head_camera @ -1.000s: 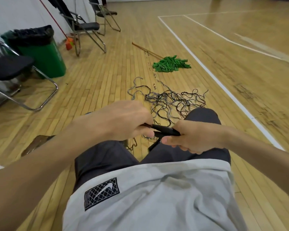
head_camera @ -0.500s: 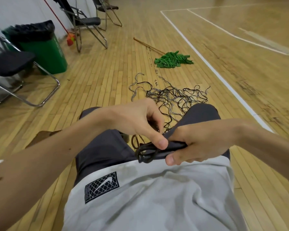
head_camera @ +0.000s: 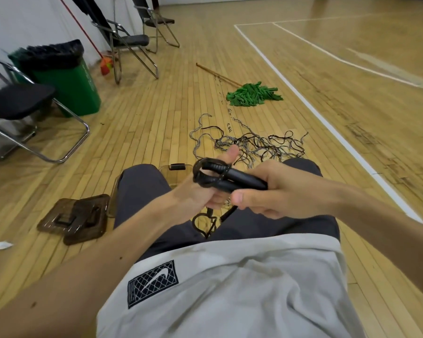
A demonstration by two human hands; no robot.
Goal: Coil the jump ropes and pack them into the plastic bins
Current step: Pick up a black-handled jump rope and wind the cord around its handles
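Observation:
A black jump rope (head_camera: 239, 179) is held above my lap. My right hand (head_camera: 276, 191) grips its two black handles side by side. My left hand (head_camera: 205, 191) holds the coiled cord where it loops round the handle ends, thumb pointing up. More black cord (head_camera: 206, 222) hangs down between my knees. A tangle of grey and black ropes (head_camera: 254, 145) lies on the floor in front of my knees. A clear plastic bin (head_camera: 176, 170) with a black latch sits behind my left knee, mostly hidden.
Two brown bin lids (head_camera: 76, 219) lie on the wooden floor to my left. Folding chairs (head_camera: 22, 111) and a green trash bin (head_camera: 66, 79) stand at the left. A green mop (head_camera: 252, 93) lies ahead. A white court line (head_camera: 327, 123) runs on the right.
Both hands rose from my lap with the rope. My left hand shifted its hold, thumb now up, with the cord looped over the handle ends. The view tilted, showing the lids and bin.

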